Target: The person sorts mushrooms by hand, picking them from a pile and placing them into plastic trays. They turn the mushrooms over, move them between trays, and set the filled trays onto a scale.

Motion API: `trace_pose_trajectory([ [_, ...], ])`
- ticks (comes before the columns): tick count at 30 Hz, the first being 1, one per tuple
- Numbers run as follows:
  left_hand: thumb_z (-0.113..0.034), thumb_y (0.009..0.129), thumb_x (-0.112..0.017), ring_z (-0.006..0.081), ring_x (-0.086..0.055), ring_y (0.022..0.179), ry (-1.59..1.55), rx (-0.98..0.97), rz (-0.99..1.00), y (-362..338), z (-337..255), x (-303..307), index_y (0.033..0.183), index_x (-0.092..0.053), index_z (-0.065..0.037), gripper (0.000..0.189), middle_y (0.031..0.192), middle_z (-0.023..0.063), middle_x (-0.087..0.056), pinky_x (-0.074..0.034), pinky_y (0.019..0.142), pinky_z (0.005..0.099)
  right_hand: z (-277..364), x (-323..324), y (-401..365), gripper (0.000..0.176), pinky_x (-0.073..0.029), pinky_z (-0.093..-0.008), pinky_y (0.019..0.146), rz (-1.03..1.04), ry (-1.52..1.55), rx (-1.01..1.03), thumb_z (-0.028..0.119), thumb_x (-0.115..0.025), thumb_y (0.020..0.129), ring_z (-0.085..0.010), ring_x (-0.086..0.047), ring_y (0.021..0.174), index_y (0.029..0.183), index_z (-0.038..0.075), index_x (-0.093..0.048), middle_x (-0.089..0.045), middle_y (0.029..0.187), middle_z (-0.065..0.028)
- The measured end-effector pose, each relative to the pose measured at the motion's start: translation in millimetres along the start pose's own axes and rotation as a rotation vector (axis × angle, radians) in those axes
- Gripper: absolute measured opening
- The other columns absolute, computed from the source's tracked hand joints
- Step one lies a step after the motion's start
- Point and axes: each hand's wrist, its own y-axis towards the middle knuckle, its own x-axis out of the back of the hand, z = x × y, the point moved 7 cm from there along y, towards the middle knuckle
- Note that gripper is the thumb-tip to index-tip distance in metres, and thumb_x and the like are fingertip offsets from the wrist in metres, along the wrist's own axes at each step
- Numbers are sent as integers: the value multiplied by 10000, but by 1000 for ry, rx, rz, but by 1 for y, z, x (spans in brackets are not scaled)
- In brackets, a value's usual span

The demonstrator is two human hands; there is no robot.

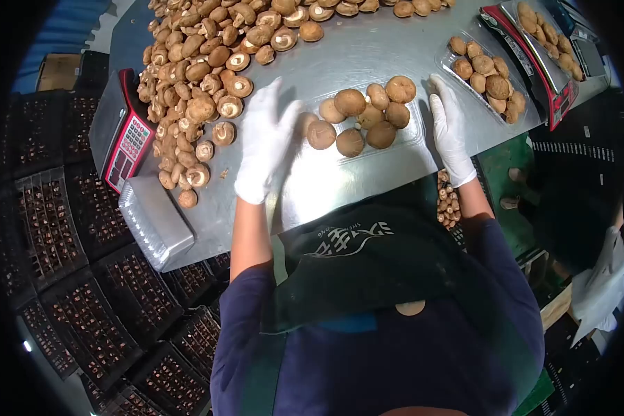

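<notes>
A clear plastic tray (pixel 410 133) with several brown shiitake mushrooms (pixel 350 102) in it lies on the metal table between my hands. My left hand (pixel 265 142), in a white glove, is beside the tray's left end. Its fingers are stretched out and the thumb points toward the mushrooms, with nothing held. On the other side, my right hand (pixel 451 128), also gloved in white, rests past the tray's right end with its fingers extended and holding nothing.
Loose mushrooms (pixel 201 107) are heaped at the back left. A red scale (pixel 128 142) and stacked empty trays (pixel 156 222) stand at the left edge. To the right are a second filled tray (pixel 489 73) and another red scale (pixel 561 104) bearing a tray. Black crates fill the floor.
</notes>
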Motion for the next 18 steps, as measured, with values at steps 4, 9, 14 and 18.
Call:
trace_pose_trajectory([
  [4,-223,919,-563,352,-613,1087,-69,168,3,-31,62,2,1193,-620,-6,355,1143,223,-643,-468,939,383,-12,1,-5,323,-456,-355,949,119,30,-198,215,-519,984,-306,-595,1113,1240,28,-577,-624,1174,-182],
  [9,-225,918,-572,372,-636,1032,-174,415,232,-61,83,-33,1208,-608,-5,366,1086,238,-663,-476,904,401,-17,-8,-9,324,-489,-371,903,146,21,-232,233,-532,967,-307,-649,1041,1229,53,-600,-669,1085,-206],
  [14,-151,903,-582,227,-643,711,-218,408,240,-57,49,-51,1276,-560,1,404,790,158,-657,-507,703,334,-10,-12,-7,305,-509,-403,840,167,-69,-187,254,-552,942,-366,-645,962,1171,69,-631,-670,1038,-199],
  [18,-159,906,-569,274,-640,696,-125,260,230,-38,26,-58,1264,-559,-7,389,768,177,-643,-506,688,353,-8,13,-12,348,-505,-431,809,121,-82,-286,283,-542,942,-388,-641,922,1215,76,-595,-667,999,-216],
])
